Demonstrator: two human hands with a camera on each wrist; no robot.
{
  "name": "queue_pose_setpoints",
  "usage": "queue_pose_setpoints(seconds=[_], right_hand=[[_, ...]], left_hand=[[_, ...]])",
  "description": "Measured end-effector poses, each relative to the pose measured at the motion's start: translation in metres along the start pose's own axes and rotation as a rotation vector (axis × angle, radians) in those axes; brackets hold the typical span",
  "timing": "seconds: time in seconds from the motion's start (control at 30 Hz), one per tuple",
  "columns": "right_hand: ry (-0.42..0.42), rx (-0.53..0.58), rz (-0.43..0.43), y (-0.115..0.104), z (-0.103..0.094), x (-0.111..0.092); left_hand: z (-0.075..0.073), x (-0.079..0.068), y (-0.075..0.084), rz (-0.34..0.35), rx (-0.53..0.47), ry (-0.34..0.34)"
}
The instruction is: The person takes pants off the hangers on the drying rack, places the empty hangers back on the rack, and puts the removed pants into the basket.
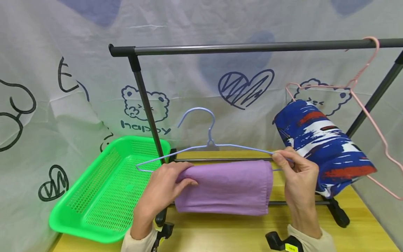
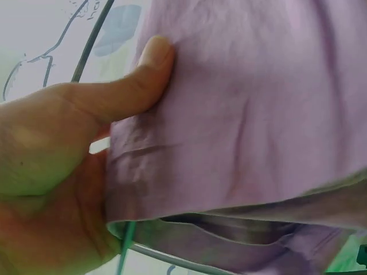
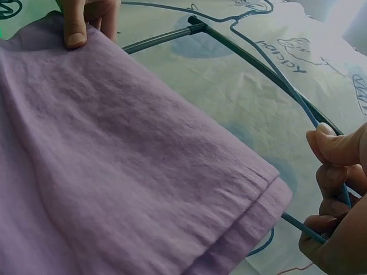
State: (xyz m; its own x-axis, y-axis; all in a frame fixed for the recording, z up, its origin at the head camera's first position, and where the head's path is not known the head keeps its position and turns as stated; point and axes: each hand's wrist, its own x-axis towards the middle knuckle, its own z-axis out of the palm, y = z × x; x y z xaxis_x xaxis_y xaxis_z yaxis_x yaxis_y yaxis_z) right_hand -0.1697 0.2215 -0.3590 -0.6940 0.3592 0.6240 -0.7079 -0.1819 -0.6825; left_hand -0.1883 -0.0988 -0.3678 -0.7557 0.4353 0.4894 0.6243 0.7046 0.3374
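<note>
A folded purple cloth [image 1: 226,189] hangs over the lower bar of a blue wire hanger [image 1: 189,149], whose hook points up. My left hand [image 1: 170,185] pinches the cloth near its left end, thumb [image 2: 143,80] in front and the other fingers behind. At the hanger's right end, my right hand [image 1: 297,182] grips the wire between thumb and curled fingers [image 3: 332,177]. A short gap separates that hand from the cloth's right edge in the right wrist view. The hanger's left corner sticks out past my left hand.
A dark metal rack [image 1: 201,49] stands behind the hanger on a wooden table [image 1: 220,231]. From its rail, at right, a pink hanger [image 1: 374,122] carries a blue, white and red patterned garment [image 1: 327,143]. A green plastic basket [image 1: 104,199] sits at left.
</note>
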Motion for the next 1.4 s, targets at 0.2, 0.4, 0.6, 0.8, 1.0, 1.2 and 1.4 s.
queue_pose_setpoints(seconds=[0.2,0.4,0.6,0.8,1.0,1.2,1.4], right_hand=[[-0.038,-0.075,0.068,-0.004,-0.005,-0.001],[-0.097,-0.135,0.137,-0.007,-0.009,0.001],[-0.052,-0.185,0.214,-0.009,-0.011,0.001],[-0.065,-0.188,0.196,-0.008,-0.01,0.0],[-0.102,-0.221,0.154,-0.007,-0.008,0.0],[-0.107,-0.276,0.158,-0.009,-0.007,-0.001],[-0.102,-0.303,0.174,-0.01,-0.004,-0.001]], left_hand=[[0.001,0.0,-0.002,0.032,0.005,0.096],[0.002,0.001,-0.005,0.093,-0.002,0.187],[0.002,0.003,-0.006,0.111,0.003,0.231],[0.002,0.004,-0.007,0.125,0.009,0.251],[0.003,0.003,-0.01,0.135,0.011,0.258],[0.004,0.003,-0.012,0.15,0.019,0.272],[0.006,0.004,-0.013,0.163,0.012,0.318]])
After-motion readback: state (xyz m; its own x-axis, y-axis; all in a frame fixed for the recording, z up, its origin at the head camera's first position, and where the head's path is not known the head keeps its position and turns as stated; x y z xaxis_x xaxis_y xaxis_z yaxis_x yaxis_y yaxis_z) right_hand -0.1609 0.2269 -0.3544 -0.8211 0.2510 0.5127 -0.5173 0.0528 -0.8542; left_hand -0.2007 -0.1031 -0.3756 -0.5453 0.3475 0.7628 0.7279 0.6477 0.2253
